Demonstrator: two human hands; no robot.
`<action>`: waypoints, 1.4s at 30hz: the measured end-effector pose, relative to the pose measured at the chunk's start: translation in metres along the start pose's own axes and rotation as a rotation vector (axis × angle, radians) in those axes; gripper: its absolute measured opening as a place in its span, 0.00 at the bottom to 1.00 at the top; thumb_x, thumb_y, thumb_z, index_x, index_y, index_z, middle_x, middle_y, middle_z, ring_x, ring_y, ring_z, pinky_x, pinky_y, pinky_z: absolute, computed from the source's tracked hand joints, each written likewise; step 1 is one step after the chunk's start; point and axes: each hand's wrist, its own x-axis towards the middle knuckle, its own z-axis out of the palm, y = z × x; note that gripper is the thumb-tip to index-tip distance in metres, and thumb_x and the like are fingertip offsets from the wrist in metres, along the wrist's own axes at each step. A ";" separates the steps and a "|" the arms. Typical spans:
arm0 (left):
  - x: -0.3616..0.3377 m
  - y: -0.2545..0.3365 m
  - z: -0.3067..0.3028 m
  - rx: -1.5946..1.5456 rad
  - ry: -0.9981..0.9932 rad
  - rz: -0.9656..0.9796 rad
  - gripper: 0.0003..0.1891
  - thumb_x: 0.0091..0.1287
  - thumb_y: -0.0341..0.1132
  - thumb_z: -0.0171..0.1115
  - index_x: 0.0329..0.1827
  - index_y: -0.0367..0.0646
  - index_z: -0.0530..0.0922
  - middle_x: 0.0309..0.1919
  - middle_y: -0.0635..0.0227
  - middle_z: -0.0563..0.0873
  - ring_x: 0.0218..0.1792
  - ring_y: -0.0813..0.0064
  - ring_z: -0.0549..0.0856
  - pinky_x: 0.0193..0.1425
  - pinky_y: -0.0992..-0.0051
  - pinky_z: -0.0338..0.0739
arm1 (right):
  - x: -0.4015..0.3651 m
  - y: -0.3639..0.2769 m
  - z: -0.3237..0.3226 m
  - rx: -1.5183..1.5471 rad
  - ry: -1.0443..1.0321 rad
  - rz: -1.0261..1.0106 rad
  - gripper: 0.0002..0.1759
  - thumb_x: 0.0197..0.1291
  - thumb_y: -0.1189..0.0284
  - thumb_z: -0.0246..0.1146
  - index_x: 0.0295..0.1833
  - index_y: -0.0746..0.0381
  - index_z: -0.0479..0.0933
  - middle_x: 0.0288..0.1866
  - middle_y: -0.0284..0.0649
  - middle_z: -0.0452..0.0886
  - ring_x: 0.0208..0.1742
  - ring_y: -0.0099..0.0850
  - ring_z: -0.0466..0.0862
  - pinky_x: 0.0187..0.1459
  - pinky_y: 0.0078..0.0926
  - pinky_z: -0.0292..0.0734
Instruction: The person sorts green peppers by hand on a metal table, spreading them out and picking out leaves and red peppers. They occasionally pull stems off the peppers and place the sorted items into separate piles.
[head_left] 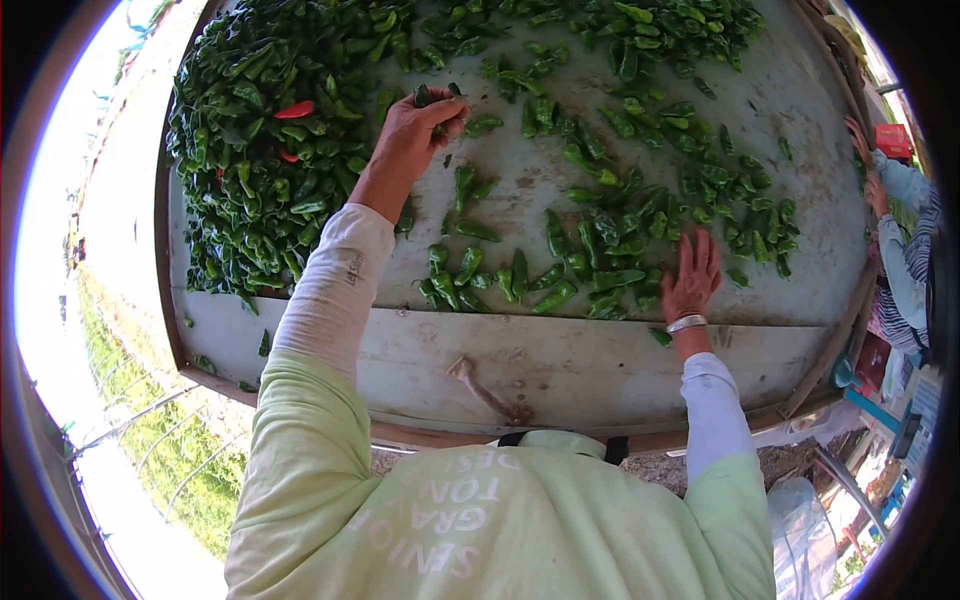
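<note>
— Where is the left hand [415, 130]?
— Upper middle of the frame, its grip closed on a green pepper [432, 96] at the edge of the big pile [260, 160].
— And the right hand [690, 275]?
— Lower right of centre, grip open, fingers spread flat on loose peppers [610, 230] scattered over the grey desk [560, 365]. A red pepper [294, 110] lies in the pile; another person's hand [878, 192] works at the right edge.

The peppers [470, 265] have smooth, waxy skins that shine in the sun, while the sorting table [800, 100] under them is a dull, matt grey surface, scuffed and stained. The long sleeves [335, 280] and pale green shirt [520, 520] are soft matt cloth, and the bangle [686, 323] gleams like polished metal.
</note>
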 end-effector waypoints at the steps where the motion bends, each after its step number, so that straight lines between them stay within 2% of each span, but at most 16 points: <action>1: -0.009 0.002 -0.003 0.042 0.002 -0.023 0.06 0.58 0.32 0.64 0.35 0.44 0.75 0.28 0.69 0.83 0.24 0.84 0.78 0.22 0.82 0.65 | 0.000 -0.001 0.000 -0.011 -0.016 0.013 0.36 0.48 0.67 0.63 0.66 0.51 0.62 0.73 0.38 0.52 0.73 0.42 0.50 0.65 0.50 0.50; 6: -0.104 0.026 -0.051 0.145 0.003 -0.165 0.05 0.60 0.31 0.62 0.35 0.45 0.74 0.27 0.70 0.79 0.22 0.84 0.73 0.22 0.85 0.63 | -0.004 0.002 0.001 -0.007 0.011 -0.010 0.36 0.47 0.66 0.63 0.66 0.51 0.62 0.72 0.38 0.52 0.72 0.42 0.50 0.64 0.50 0.51; 9: -0.208 0.024 -0.116 0.205 0.055 -0.437 0.07 0.56 0.29 0.64 0.33 0.41 0.74 0.25 0.67 0.80 0.19 0.85 0.71 0.19 0.84 0.62 | -0.001 0.005 0.005 -0.027 -0.001 0.008 0.35 0.48 0.64 0.62 0.65 0.51 0.62 0.72 0.38 0.53 0.72 0.43 0.51 0.64 0.51 0.50; 13: -0.396 0.015 -0.209 0.211 0.322 -0.968 0.07 0.52 0.24 0.63 0.34 0.36 0.77 0.24 0.61 0.82 0.18 0.81 0.74 0.17 0.82 0.66 | -0.003 0.007 0.007 0.016 0.056 -0.027 0.34 0.49 0.61 0.61 0.65 0.49 0.63 0.72 0.37 0.53 0.72 0.43 0.51 0.64 0.51 0.50; 14: -0.435 0.014 -0.226 0.407 0.344 -1.175 0.08 0.52 0.23 0.63 0.36 0.34 0.79 0.26 0.59 0.85 0.16 0.80 0.75 0.17 0.82 0.67 | -0.002 0.007 0.007 0.032 0.073 -0.030 0.33 0.50 0.60 0.60 0.65 0.49 0.64 0.72 0.37 0.54 0.72 0.42 0.52 0.64 0.51 0.50; 16: -0.495 0.006 -0.243 1.033 0.338 -1.399 0.08 0.53 0.25 0.64 0.36 0.35 0.82 0.24 0.62 0.86 0.18 0.79 0.82 0.20 0.81 0.74 | -0.002 0.007 0.008 0.007 0.076 -0.024 0.33 0.50 0.62 0.61 0.64 0.49 0.64 0.72 0.37 0.54 0.71 0.42 0.53 0.64 0.51 0.51; 18: -0.532 -0.020 -0.278 1.056 0.607 -1.104 0.07 0.53 0.29 0.65 0.33 0.36 0.82 0.23 0.62 0.85 0.19 0.77 0.83 0.19 0.81 0.75 | -0.002 0.008 0.011 -0.015 0.081 -0.026 0.32 0.49 0.63 0.61 0.64 0.49 0.65 0.71 0.37 0.55 0.71 0.42 0.53 0.64 0.50 0.52; 21: -0.493 -0.028 -0.265 0.932 0.862 -0.719 0.11 0.55 0.37 0.67 0.30 0.35 0.80 0.21 0.62 0.84 0.14 0.78 0.79 0.16 0.80 0.72 | 0.002 0.022 0.015 0.025 0.063 -0.023 0.30 0.48 0.65 0.62 0.61 0.50 0.69 0.70 0.37 0.56 0.70 0.43 0.55 0.63 0.50 0.56; 23: -0.459 -0.035 -0.252 0.835 0.884 -0.530 0.15 0.57 0.41 0.67 0.26 0.35 0.79 0.20 0.64 0.83 0.12 0.80 0.75 0.15 0.80 0.69 | 0.009 0.027 0.013 0.497 0.195 0.021 0.29 0.44 0.68 0.65 0.57 0.51 0.72 0.69 0.36 0.58 0.70 0.43 0.56 0.63 0.50 0.58; 27: -0.380 -0.028 -0.164 0.631 0.770 -0.257 0.14 0.60 0.39 0.65 0.24 0.36 0.79 0.20 0.68 0.82 0.17 0.83 0.76 0.22 0.82 0.70 | -0.012 -0.077 -0.041 0.431 0.169 -0.259 0.28 0.42 0.69 0.67 0.54 0.49 0.74 0.68 0.33 0.60 0.70 0.41 0.56 0.62 0.52 0.57; 29: -0.356 -0.036 -0.143 0.678 0.648 -0.167 0.11 0.60 0.37 0.64 0.28 0.36 0.81 0.21 0.70 0.82 0.21 0.83 0.77 0.27 0.82 0.72 | -0.020 -0.107 -0.055 0.107 -0.210 -0.544 0.29 0.40 0.70 0.69 0.54 0.45 0.75 0.68 0.32 0.60 0.70 0.40 0.56 0.62 0.54 0.57; 31: -0.336 -0.049 -0.132 0.600 0.566 -0.088 0.09 0.60 0.36 0.64 0.32 0.37 0.82 0.22 0.71 0.82 0.23 0.84 0.78 0.30 0.82 0.73 | -0.011 -0.085 -0.039 0.041 -0.100 -0.467 0.31 0.39 0.67 0.70 0.55 0.43 0.74 0.68 0.32 0.60 0.70 0.41 0.55 0.60 0.56 0.57; 34: -0.309 -0.051 -0.105 0.611 0.468 -0.010 0.08 0.59 0.34 0.63 0.33 0.37 0.82 0.21 0.73 0.80 0.23 0.85 0.76 0.29 0.83 0.72 | 0.005 -0.028 -0.029 -0.005 0.136 -0.112 0.32 0.41 0.67 0.69 0.58 0.44 0.71 0.68 0.33 0.60 0.70 0.42 0.56 0.59 0.56 0.59; 36: -0.285 -0.049 -0.090 0.689 0.406 0.024 0.07 0.60 0.32 0.62 0.34 0.38 0.82 0.22 0.73 0.81 0.23 0.85 0.76 0.29 0.83 0.72 | 0.004 -0.014 -0.049 -0.045 0.200 -0.025 0.33 0.43 0.68 0.68 0.60 0.47 0.70 0.67 0.37 0.61 0.68 0.45 0.58 0.60 0.53 0.60; 39: -0.237 -0.035 -0.067 0.818 0.351 0.067 0.06 0.60 0.31 0.61 0.35 0.39 0.82 0.21 0.74 0.81 0.24 0.87 0.77 0.29 0.83 0.72 | -0.021 -0.005 -0.047 0.044 0.250 -0.077 0.32 0.46 0.68 0.67 0.61 0.51 0.68 0.67 0.40 0.61 0.67 0.47 0.60 0.62 0.49 0.61; 42: -0.175 -0.026 -0.053 0.920 0.394 0.287 0.07 0.57 0.32 0.62 0.35 0.42 0.83 0.22 0.68 0.82 0.24 0.81 0.80 0.31 0.79 0.74 | -0.069 -0.012 -0.029 0.086 0.250 -0.028 0.32 0.47 0.69 0.66 0.61 0.55 0.67 0.66 0.44 0.61 0.66 0.48 0.61 0.64 0.48 0.59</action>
